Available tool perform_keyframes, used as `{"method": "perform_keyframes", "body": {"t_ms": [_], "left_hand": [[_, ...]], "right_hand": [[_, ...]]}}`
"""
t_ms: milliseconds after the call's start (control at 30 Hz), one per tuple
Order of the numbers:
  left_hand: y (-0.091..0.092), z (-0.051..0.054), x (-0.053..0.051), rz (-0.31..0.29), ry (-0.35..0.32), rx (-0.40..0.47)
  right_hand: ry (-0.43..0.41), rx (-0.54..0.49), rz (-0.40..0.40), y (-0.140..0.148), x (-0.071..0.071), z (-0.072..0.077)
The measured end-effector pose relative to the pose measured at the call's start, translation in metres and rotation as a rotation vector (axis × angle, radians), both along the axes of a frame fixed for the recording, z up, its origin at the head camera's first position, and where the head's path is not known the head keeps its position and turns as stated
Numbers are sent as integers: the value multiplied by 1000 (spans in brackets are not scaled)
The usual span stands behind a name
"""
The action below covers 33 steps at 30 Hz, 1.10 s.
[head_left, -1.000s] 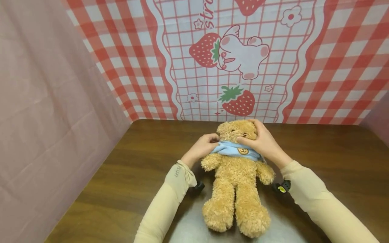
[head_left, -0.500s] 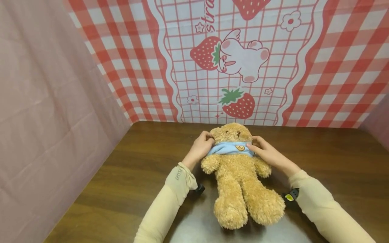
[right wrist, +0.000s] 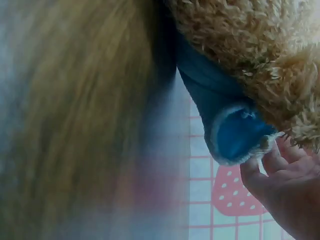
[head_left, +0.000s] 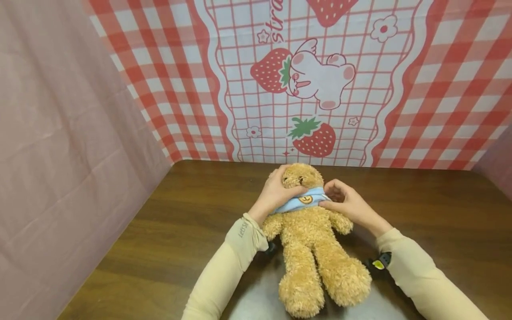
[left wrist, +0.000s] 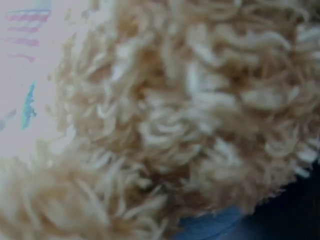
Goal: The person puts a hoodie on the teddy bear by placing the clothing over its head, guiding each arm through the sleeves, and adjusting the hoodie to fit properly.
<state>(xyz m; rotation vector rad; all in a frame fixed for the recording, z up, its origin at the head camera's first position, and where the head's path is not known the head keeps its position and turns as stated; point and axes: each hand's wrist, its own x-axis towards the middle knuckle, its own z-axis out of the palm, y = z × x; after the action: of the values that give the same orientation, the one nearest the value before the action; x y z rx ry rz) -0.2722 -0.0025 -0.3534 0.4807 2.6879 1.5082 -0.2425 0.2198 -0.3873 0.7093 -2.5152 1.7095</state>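
Note:
A fluffy golden teddy bear (head_left: 306, 231) lies face up, its feet toward me. Bunched around its neck is a light-blue doll shirt (head_left: 294, 203) with a small bear-face patch. My left hand (head_left: 276, 193) grips the bear at the side of its head and neck, thumb across the shirt's upper edge. With thumb and curled fingers, my right hand (head_left: 350, 205) holds the shirt's edge on the other side. In the right wrist view an open blue sleeve (right wrist: 240, 132) hangs beside the bear, fingertips at its rim. Fur fills most of the left wrist view, hiding the left fingers.
The bear lies on a brown wooden table (head_left: 160, 231). A red-and-white checked cloth (head_left: 180, 84) with strawberry prints hangs behind the table's far edge. On the left hangs a pink curtain (head_left: 72, 146).
The bear's head and shirt have shifted left, and its legs have swung right. My left hand has moved over the head's side; my right hand has left the head for the shirt's edge.

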Motion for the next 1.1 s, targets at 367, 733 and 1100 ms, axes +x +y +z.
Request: {"method": "perform_keyframes", "body": {"t_ms": [367,733,1100], "left_hand": [[2,-5,-3,80,-58,103],[-12,-5,-6,-59,-61,-97],[-29,37,40,-367,346,-443]], "right_hand": [[-2,175,193,12,4,10],[147,326,-134,0,18,2],[624,370,-67,-21,32,21]]}}
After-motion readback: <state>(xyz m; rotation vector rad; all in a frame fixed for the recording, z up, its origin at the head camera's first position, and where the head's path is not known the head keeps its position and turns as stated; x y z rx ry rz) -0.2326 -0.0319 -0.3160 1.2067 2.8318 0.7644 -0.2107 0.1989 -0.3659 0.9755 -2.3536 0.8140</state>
